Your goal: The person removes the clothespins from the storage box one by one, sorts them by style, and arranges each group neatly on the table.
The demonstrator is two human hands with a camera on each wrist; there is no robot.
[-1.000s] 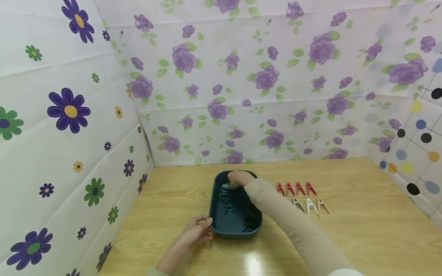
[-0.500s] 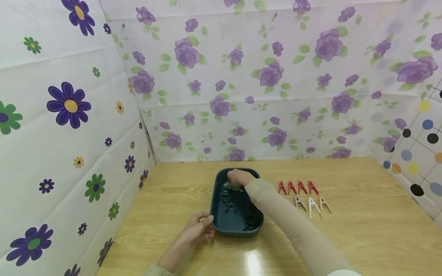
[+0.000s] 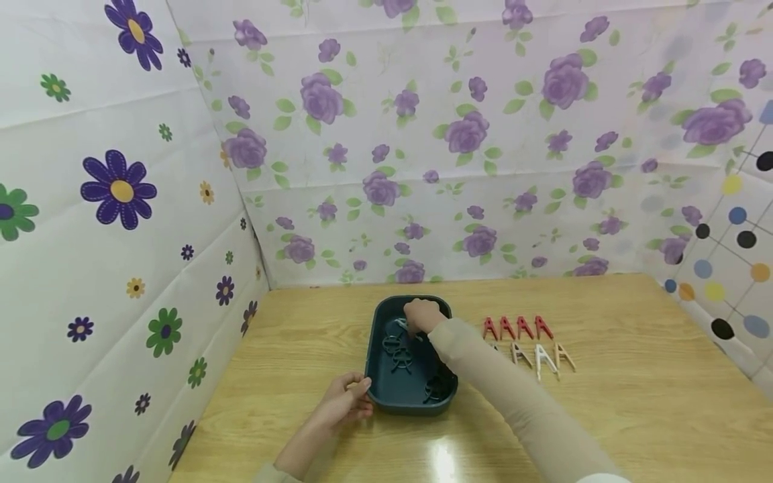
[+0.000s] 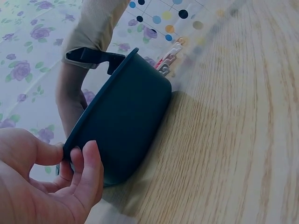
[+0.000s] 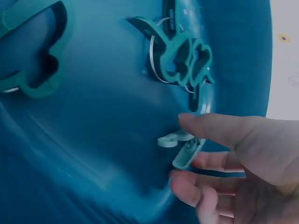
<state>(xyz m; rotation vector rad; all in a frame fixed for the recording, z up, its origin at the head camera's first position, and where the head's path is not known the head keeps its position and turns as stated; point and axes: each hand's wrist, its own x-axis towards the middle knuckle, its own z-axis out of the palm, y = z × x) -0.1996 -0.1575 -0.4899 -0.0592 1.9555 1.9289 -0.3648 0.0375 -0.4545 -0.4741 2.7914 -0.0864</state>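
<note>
A dark blue-green plastic basin [image 3: 389,392] stands on the wooden table. My left hand [image 3: 347,400] pinches its near left rim between thumb and fingers, plainly seen in the left wrist view. Inside the basin's far end is my right hand [image 3: 424,315]. Its thumb and fingers close around a small pale green clothespin [image 5: 188,153], partly hidden by the thumb. Several darker green clips lie on the basin floor, among them one clip [image 3: 402,358] near the middle and another clip [image 3: 435,388] in the near right corner. The right wrist view shows a large green clip [image 5: 182,60] beyond the thumb.
Right of the basin, red clothespins [image 3: 525,327] stand in a row. A second row holds brown, white and beige clothespins [image 3: 546,361], partly behind my right sleeve. Flower-patterned sheets [image 3: 380,188] hang behind and to the left of the table [image 3: 302,335].
My right hand has shifted slightly to the right within the basin, and the pale clothespin by its fingers has changed its angle. The left hand stays on the rim.
</note>
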